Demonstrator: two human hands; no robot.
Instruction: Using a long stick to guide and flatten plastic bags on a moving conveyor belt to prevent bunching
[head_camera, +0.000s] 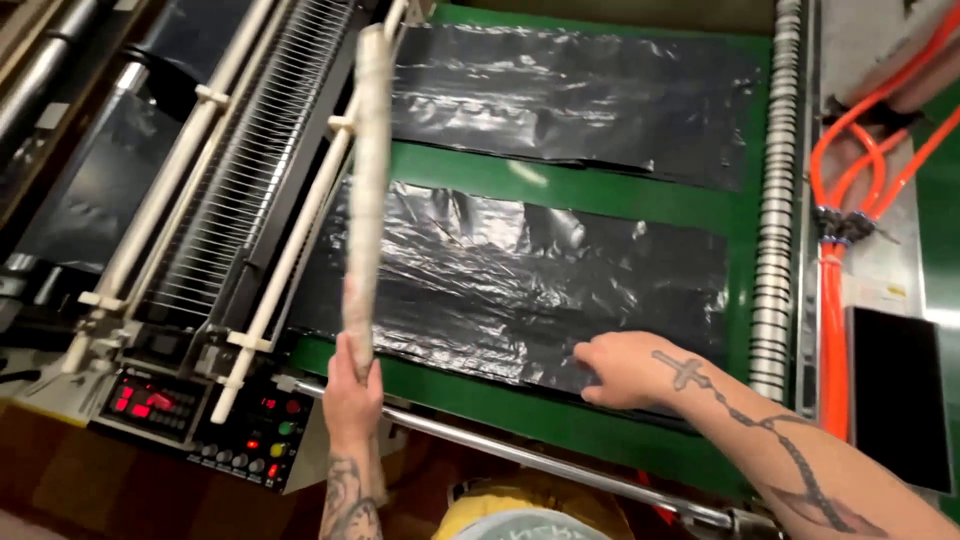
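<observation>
- Landmark: the green table (560, 190) of a bag-making machine; every position below is taken from it.
- Left hand (352, 392): closed in a fist round the lower end of a long, pale wrapped stick (368, 180). It sits just off the table's near-left corner, above the control panel (200, 415).
- The stick rises from that fist, nearly upright and tilted slightly, across the table's left edge, in front of the white rail frame (250, 190). Its far end is in the air; it appears to touch neither stack.
- Right hand (625, 368): palm down, fingers bent, pressing on the near edge of the near stack of black plastic bags (520, 280). Whether the fingertips pinch the sheets or only rest on them cannot be told.
- Near stack: lies flat on the table's near half, surface creased, edges roughly square.
- Far stack of black plastic bags (570, 95): lies flat on the table's far half, well apart from both hands, with a bare green strip between the stacks.
- Judgement on progress: both stacks are laid out on the table and neither is lifted, folded or removed. The near stack is only at the point of first contact; the far stack looks untouched. Handling is at an early stage, with both stacks left to deal with.
- Right of the table: a ribbed roller (775, 200) and orange hoses (850, 190), uninvolved.
</observation>
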